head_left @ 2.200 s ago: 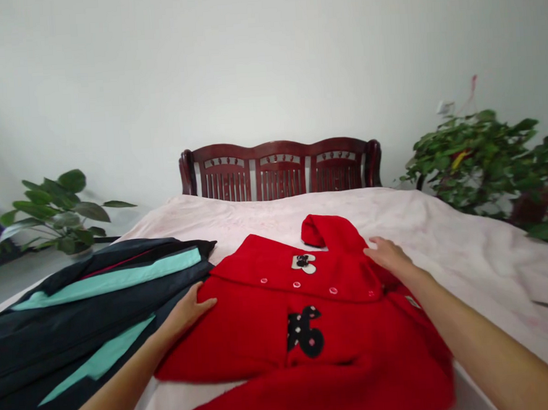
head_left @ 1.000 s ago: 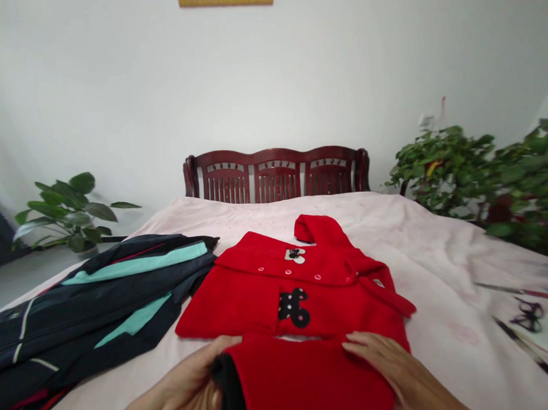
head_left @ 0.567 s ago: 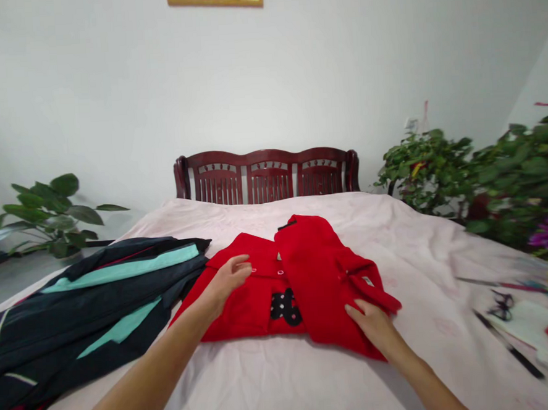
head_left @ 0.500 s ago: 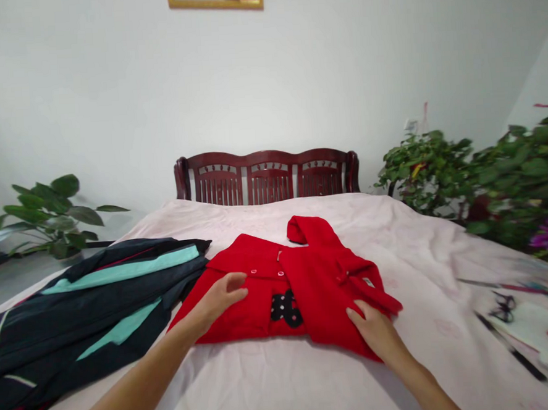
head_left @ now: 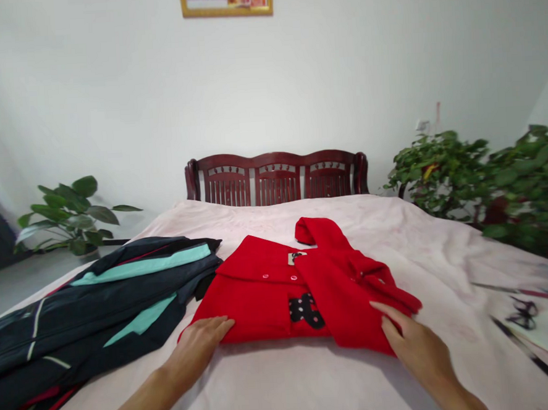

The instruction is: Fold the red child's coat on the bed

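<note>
A red fleece child's coat [head_left: 261, 305] lies folded on the bed, its pink buttons and black polka-dot appliqué showing. Its right part is turned over toward the middle as a folded flap [head_left: 344, 293], and the hood tip [head_left: 313, 230] points to the far side. My left hand [head_left: 197, 349] lies flat at the coat's lower left edge, holding nothing. My right hand [head_left: 415, 342] rests on the lower right of the flap, fingers spread over its edge, with no clear grip.
A dark navy jacket with teal panels [head_left: 99, 308] lies just left of the coat on the pale pink bedsheet [head_left: 443, 244]. Scissors [head_left: 523, 315] and long thin tools lie at the right. A dark wooden headboard [head_left: 277, 179] and potted plants [head_left: 444, 176] stand beyond.
The coat's right part now lies folded over its middle, and the bottom part no longer stands raised in my hands. Both hands have moved apart, down to the coat's lower edges.
</note>
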{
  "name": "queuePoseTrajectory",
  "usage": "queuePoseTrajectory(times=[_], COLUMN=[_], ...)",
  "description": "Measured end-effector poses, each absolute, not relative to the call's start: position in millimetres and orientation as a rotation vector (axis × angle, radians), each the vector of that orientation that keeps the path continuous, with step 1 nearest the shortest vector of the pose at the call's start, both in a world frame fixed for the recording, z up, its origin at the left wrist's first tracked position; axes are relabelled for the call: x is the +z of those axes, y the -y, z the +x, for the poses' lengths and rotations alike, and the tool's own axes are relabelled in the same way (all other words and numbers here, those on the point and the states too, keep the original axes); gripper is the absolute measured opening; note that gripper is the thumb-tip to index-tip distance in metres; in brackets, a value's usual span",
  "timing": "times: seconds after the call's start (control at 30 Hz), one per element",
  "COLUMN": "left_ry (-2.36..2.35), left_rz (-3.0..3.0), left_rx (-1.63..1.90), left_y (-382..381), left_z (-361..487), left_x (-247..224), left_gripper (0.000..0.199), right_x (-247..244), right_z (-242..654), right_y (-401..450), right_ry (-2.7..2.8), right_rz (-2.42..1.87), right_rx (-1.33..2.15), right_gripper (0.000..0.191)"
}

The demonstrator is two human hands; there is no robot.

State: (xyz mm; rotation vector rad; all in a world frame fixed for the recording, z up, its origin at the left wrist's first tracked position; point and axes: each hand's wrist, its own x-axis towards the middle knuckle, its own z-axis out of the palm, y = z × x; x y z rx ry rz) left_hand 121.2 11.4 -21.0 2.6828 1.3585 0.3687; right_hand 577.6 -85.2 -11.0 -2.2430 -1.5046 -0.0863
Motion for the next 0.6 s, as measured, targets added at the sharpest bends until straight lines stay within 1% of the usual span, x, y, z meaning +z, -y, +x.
queuePoseTrajectory(times=[0.1, 0.17, 0.23, 0.3, 0.33, 0.37, 0.47, 0.53, 0.6], left_ry=[-1.329, -1.346, -1.358, -1.346, -1.332, -1.315, -1.253, -1.241, -1.26], left_rz=[2.685, 2.64, 2.574, 2.52, 2.502, 2.494, 2.56, 2.636, 2.686], left_rx=[0.244, 0.103, 0.03, 0.104, 0.182, 0.278, 0.473, 0.457, 0.388], left_y=[23, 39, 47, 45, 41, 36, 22, 16, 15], left_z=[126, 131, 138, 151, 159, 169, 202, 218, 227], left_x=[-25, -25, -18, -5, 1, 6, 2, -12, -28], left_gripper=[0.071, 0.074, 0.067, 0.049, 0.041, 0.039, 0.048, 0.055, 0.057], right_x=[-25, -29, -21, -3, 6, 15, 24, 16, 4], right_z=[601, 605, 593, 568, 553, 536, 495, 482, 479], right_y=[98, 103, 103, 96, 89, 81, 50, 30, 13], right_ry=[1.609, 1.728, 1.804, 1.838, 1.861, 1.91, 2.114, 2.199, 2.241], right_rz=[-2.258, -2.186, -2.055, -1.903, -1.836, -1.772, -1.614, -1.618, -1.7], right_rx=[-0.115, -0.236, -0.451, -0.578, -0.565, -0.495, -0.187, -0.055, 0.015], right_gripper=[0.04, 0.037, 0.036, 0.036, 0.035, 0.035, 0.032, 0.029, 0.027])
